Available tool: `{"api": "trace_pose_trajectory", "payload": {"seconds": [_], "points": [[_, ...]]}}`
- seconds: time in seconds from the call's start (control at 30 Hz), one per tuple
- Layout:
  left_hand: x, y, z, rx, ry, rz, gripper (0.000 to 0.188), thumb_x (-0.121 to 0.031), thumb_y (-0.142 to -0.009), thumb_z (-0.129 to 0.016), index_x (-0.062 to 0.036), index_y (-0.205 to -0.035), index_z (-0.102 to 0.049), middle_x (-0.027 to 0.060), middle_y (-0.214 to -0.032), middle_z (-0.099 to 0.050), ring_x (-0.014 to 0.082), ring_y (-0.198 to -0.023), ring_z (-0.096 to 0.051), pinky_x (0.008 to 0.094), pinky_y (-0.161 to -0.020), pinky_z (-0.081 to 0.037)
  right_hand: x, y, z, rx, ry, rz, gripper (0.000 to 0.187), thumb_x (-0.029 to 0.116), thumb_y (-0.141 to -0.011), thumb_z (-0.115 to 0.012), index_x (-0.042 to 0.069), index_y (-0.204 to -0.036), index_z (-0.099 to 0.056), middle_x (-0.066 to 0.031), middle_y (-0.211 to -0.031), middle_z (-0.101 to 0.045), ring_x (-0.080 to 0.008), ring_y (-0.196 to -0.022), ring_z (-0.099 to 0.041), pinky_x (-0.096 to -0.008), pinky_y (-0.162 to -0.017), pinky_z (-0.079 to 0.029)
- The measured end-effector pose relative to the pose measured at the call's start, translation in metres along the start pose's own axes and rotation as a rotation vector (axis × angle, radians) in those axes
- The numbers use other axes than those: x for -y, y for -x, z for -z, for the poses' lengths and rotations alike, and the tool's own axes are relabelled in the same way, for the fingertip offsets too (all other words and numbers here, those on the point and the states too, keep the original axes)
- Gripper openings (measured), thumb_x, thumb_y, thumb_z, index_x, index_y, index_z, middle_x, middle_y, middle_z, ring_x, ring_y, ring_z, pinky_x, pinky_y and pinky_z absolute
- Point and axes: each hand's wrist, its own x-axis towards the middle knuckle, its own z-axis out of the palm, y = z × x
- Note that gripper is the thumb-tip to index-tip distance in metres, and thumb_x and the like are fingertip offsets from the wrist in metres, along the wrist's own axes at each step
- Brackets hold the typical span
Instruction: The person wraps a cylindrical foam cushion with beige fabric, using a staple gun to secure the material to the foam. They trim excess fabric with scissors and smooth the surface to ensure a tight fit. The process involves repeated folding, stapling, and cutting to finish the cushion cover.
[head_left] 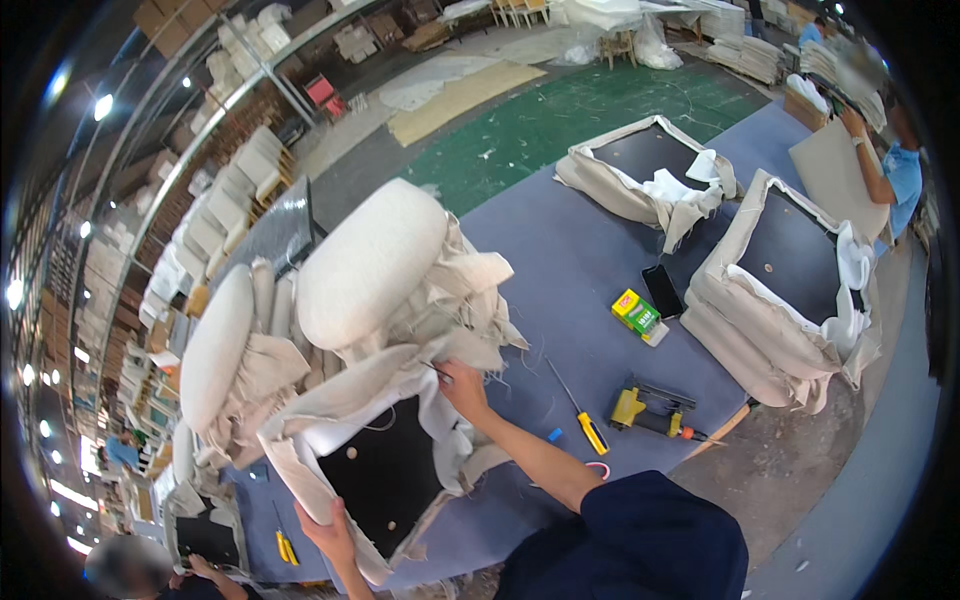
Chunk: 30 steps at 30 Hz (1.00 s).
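A beige fabric-covered seat cushion lies underside up on the blue-covered table in front of me, its black base panel showing inside loose fabric and white lining edges. My left hand grips the cushion's near left edge, fingers against the fabric. At the far right edge, my right hand is closed around a thin dark tool whose tip meets the fabric; its exact kind is not clear. A yellow-handled screwdriver and a yellow-and-black staple gun rest to the right of my right forearm.
Padded beige cushions are piled beyond my work. Stacked cushions stand at the right, near a green-yellow box and a black phone. One co-worker is at the far right; another is at lower left.
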Motion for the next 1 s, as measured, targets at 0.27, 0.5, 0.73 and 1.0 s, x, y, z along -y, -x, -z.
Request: {"api": "trace_pose_trajectory", "payload": {"seconds": [0.27, 0.5, 0.73, 1.0], "points": [[-0.034, 0.029, 0.014, 0.031, -0.075, 0.051, 0.068, -0.018, -0.084, -0.082, 0.0109, -0.138, -0.052, 0.0336, -0.131, -0.06, 0.0445, -0.121, -0.059, 0.0507, -0.106, -0.044, 0.026, 0.032, 0.006, -0.166, -0.002, -0.131, 0.03, 0.006, -0.08, -0.073, 0.007, -0.11, -0.074, -0.0118, -0.105, -0.071, -0.0373, -0.097, -0.068, -0.0453, -0.081, -0.054], [-0.078, 0.049, 0.003, -0.052, -0.063, 0.088, 0.07, -0.023, -0.082, -0.085, 0.0137, -0.132, -0.053, 0.0335, -0.124, -0.062, 0.0452, -0.116, -0.061, 0.0504, -0.1, -0.047, 0.005, 0.006, -0.011, -0.037, 0.026, -0.065, 0.024, 0.009, -0.087, -0.065, 0.006, -0.109, -0.075, -0.0165, -0.101, -0.071, -0.0388, -0.098, -0.068, -0.0443, -0.083, -0.054], [-0.128, 0.037, 0.005, -0.037, -0.193, 0.227, 0.08, -0.027, -0.083, -0.083, 0.0089, -0.144, -0.046, 0.0345, -0.132, -0.058, 0.0451, -0.122, -0.058, 0.0487, -0.104, -0.046, 0.003, 0.0, 0.013, 0.187, -0.341, 0.024, 0.02, 0.019, -0.099, -0.061, 0.001, -0.101, -0.07, -0.0089, -0.081, -0.068, -0.0235, -0.069, -0.06, -0.0356, -0.065, -0.047], [-0.08, 0.029, -0.03, -0.13, -0.297, 0.084, 0.067, -0.04, -0.085, -0.08, -0.0032, -0.134, -0.053, 0.0241, -0.113, -0.068, 0.0476, -0.1, -0.065, 0.052, -0.082, -0.051, 0.098, 0.047, 0.113, 0.315, -0.951, -0.254, 0.021, 0.026, -0.107, -0.055, 0.007, -0.113, -0.063, 0.006, -0.075, -0.053, 0.0007, -0.058, -0.039, -0.0202, -0.05, -0.028]]}}
